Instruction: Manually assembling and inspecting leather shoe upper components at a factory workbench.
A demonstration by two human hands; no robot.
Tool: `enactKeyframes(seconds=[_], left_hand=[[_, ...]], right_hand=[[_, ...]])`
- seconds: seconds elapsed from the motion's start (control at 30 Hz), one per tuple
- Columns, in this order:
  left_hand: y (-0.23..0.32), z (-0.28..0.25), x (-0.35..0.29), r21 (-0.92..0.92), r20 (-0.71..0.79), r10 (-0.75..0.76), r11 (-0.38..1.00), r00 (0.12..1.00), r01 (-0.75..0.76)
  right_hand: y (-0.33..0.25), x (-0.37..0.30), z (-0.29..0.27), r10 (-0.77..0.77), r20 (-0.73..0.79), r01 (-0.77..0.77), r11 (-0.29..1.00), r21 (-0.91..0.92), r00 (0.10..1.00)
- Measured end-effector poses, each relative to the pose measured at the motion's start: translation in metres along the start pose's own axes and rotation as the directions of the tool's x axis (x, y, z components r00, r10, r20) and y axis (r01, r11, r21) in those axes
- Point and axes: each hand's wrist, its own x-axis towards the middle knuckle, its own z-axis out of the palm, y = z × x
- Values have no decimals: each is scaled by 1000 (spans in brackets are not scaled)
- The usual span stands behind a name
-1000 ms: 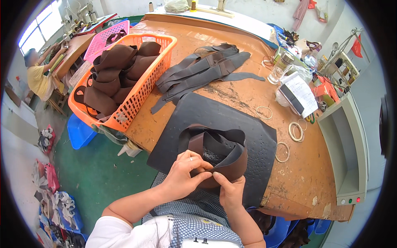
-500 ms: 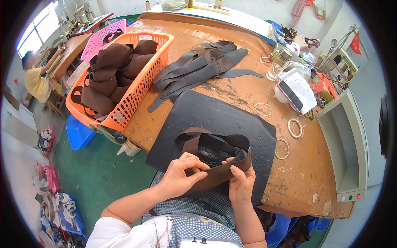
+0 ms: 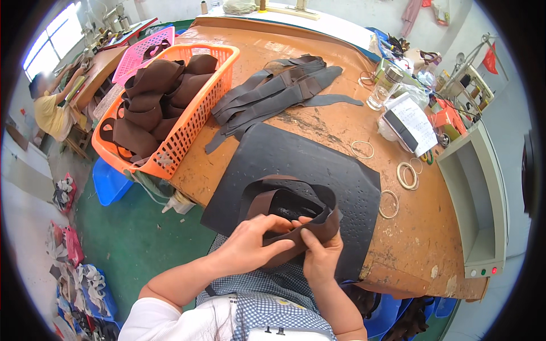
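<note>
A long brown strip (image 3: 261, 209) with a dark inner face is coiled in loops over a black mat (image 3: 284, 150) at the table's near edge. The strip looks like leather or a similar sheet material. My right hand (image 3: 320, 256) pinches the near right part of the loop, thumb outside and fingertips inside. My left hand (image 3: 250, 241) grips the near edge further left, its thumb stretched along the outside and its fingers bent over into the loop. Small punched marks dot the mat's right side.
An orange basket (image 3: 219, 54) full of brown strips stands at the left. Beyond the mat lies a pile of grey-brown strips (image 3: 278, 88). Rings (image 3: 407, 176), a glass jar (image 3: 378, 96), a phone (image 3: 400, 131) and a grey box (image 3: 475, 204) are on the right. A person in yellow (image 3: 51, 113) sits far left.
Both hands have shifted slightly along the strip, the right one a little to the left. The loop's right side has drawn inward and bends more sharply.
</note>
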Motion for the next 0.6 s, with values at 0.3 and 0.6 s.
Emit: enactKeyframes(seconds=[0.3, 0.6], left_hand=[[1, 3, -4, -24, 62, -126, 991, 990, 128], [-4, 9, -7, -110, 94, -142, 982, 985, 152]], right_hand=[[-13, 5, -12, 82, 41, -87, 987, 133, 996], [-16, -2, -16, 28, -29, -25, 995, 95, 999]])
